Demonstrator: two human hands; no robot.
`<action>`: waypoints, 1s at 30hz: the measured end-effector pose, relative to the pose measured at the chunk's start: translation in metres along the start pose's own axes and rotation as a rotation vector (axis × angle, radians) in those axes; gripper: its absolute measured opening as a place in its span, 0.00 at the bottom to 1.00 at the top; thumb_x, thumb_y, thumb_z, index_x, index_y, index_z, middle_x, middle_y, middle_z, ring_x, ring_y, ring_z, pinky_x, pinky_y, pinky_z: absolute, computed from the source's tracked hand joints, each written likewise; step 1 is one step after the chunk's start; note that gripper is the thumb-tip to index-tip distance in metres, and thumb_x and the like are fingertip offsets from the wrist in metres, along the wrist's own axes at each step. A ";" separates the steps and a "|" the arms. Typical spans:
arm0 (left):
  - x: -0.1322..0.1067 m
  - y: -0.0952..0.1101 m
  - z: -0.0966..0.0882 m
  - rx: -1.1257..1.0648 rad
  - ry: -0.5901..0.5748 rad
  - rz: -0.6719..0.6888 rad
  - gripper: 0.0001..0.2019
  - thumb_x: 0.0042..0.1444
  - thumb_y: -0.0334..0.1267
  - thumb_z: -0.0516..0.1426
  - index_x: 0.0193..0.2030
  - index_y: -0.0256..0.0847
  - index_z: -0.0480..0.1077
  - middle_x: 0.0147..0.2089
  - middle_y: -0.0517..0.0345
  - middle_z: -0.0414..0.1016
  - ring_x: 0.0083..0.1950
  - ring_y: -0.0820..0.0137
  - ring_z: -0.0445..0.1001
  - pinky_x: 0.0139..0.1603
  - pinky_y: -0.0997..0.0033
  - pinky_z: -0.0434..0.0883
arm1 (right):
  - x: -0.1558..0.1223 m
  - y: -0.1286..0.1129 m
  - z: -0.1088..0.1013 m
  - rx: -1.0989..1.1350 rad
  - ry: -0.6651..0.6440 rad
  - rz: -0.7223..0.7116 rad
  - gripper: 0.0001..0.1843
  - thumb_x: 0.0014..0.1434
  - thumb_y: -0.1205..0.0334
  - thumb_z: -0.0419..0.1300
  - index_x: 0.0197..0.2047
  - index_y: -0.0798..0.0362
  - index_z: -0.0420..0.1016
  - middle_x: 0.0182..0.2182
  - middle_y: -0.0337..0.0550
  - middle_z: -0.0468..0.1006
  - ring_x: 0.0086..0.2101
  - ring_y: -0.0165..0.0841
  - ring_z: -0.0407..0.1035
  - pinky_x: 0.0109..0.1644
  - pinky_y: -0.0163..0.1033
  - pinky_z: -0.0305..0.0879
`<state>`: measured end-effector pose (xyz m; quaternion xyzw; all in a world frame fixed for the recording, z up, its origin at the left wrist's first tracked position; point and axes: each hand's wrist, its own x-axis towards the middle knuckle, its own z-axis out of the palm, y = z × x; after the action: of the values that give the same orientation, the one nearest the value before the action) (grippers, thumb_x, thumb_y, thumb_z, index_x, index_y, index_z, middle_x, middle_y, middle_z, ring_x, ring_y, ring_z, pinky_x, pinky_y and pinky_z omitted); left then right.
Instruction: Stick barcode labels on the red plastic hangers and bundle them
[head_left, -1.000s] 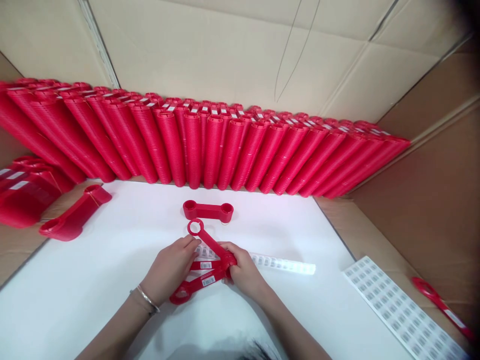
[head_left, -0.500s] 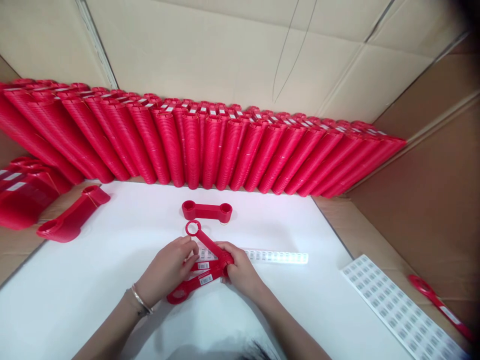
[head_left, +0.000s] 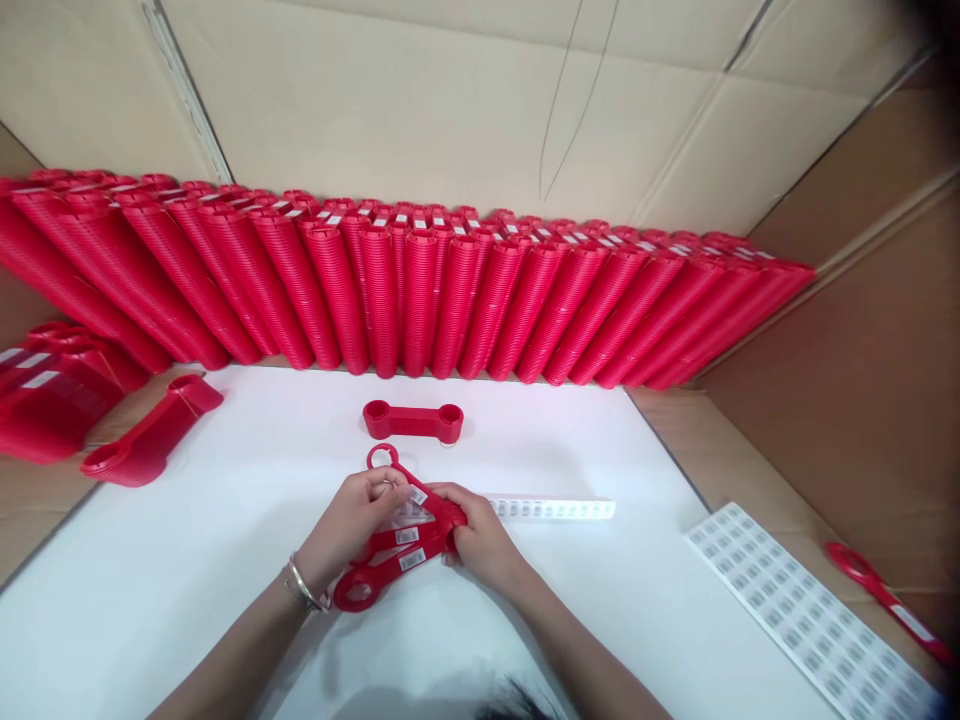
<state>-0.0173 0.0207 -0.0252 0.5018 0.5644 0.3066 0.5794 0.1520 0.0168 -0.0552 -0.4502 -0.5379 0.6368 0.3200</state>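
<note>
My right hand (head_left: 480, 530) grips several red plastic strips with ring ends (head_left: 409, 556), held together at one end and fanned out to the left. The two lower strips bear white barcode labels on their arms. My left hand (head_left: 371, 515) pinches a small white barcode label (head_left: 418, 495) against the arm of the top strip, whose open ring points up and left. Partly behind the hands lies a narrow strip of labels (head_left: 555, 509), flat on the white table. Just beyond sits a short stack of the red pieces (head_left: 414, 422).
A long row of tall red stacks (head_left: 420, 305) lines the cardboard wall (head_left: 420, 100) at the back. More bundled stacks (head_left: 150, 435) are at left. To the right are a barcode label sheet (head_left: 810, 600) and a single labelled red piece (head_left: 889, 605).
My left hand has moved right and onto the top strip, where a white label now shows at the fingertips. The right hand keeps its hold on the fanned strips.
</note>
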 end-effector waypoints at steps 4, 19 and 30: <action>0.001 -0.002 0.001 -0.020 0.003 0.002 0.13 0.51 0.47 0.55 0.30 0.38 0.66 0.17 0.71 0.50 0.19 0.80 0.49 0.19 0.79 0.48 | 0.000 0.000 0.001 0.033 0.010 0.023 0.29 0.37 0.75 0.44 0.43 0.52 0.73 0.19 0.33 0.69 0.15 0.25 0.59 0.17 0.31 0.55; 0.003 -0.006 0.003 -0.024 0.021 0.007 0.14 0.52 0.48 0.55 0.30 0.37 0.67 0.19 0.67 0.57 0.20 0.78 0.54 0.21 0.78 0.52 | 0.000 0.000 0.002 0.077 0.008 0.056 0.28 0.37 0.73 0.44 0.41 0.53 0.72 0.16 0.32 0.67 0.15 0.26 0.58 0.17 0.31 0.54; 0.005 -0.010 0.005 0.015 0.045 0.034 0.14 0.52 0.49 0.54 0.30 0.38 0.66 0.18 0.68 0.55 0.20 0.76 0.55 0.23 0.77 0.54 | 0.000 -0.004 0.002 0.065 0.004 0.069 0.30 0.36 0.74 0.44 0.42 0.52 0.73 0.16 0.32 0.67 0.15 0.25 0.58 0.17 0.30 0.54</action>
<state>-0.0139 0.0206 -0.0370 0.5086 0.5711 0.3234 0.5573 0.1498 0.0167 -0.0517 -0.4591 -0.5004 0.6637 0.3136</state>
